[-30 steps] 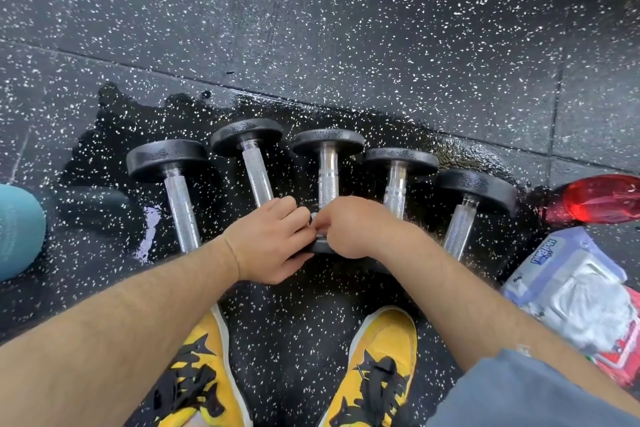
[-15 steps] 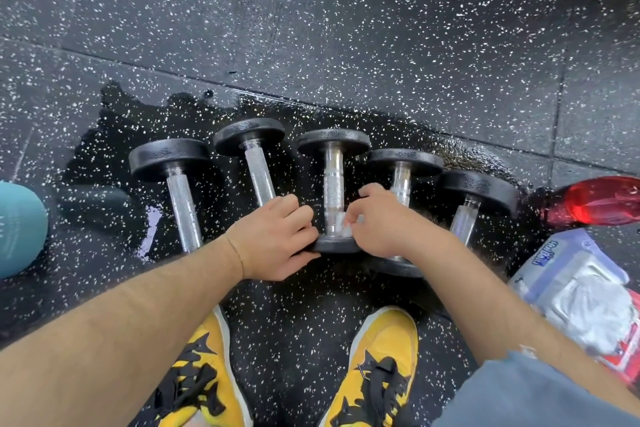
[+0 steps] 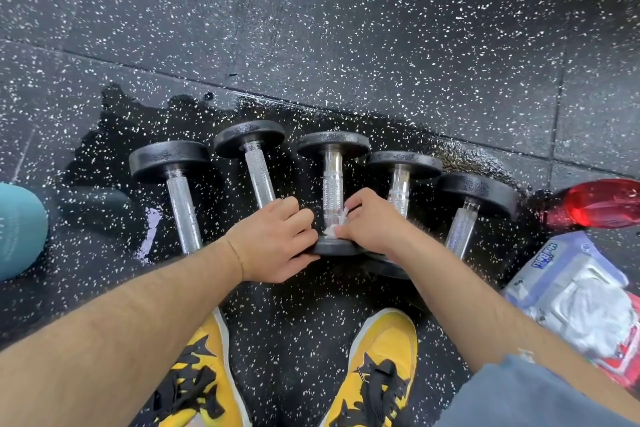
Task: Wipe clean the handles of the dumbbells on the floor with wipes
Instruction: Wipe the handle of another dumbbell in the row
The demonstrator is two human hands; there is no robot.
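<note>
Several black dumbbells with knurled chrome handles lie side by side on the wet speckled floor. The middle dumbbell [image 3: 332,180] lies between my two hands. My left hand [image 3: 273,239] grips its near head [image 3: 332,248] from the left, fingers curled over the rim. My right hand [image 3: 370,222] pinches a small white wipe [image 3: 337,224] against the near end of the handle. Two more dumbbells [image 3: 180,198] [image 3: 258,173] lie to the left, two others [image 3: 400,184] [image 3: 464,222] to the right.
An open pack of wipes [image 3: 575,295] lies at the right, with a red bottle [image 3: 599,203] behind it. A teal object [image 3: 17,229] sits at the left edge. My yellow and black shoes [image 3: 377,374] stand just below the dumbbells. A dark wet patch surrounds the row.
My right hand has shifted from over the middle dumbbell's near end to its right side, uncovering the handle, and the white wipe now shows at its fingertips. My left hand has stayed on the near head.
</note>
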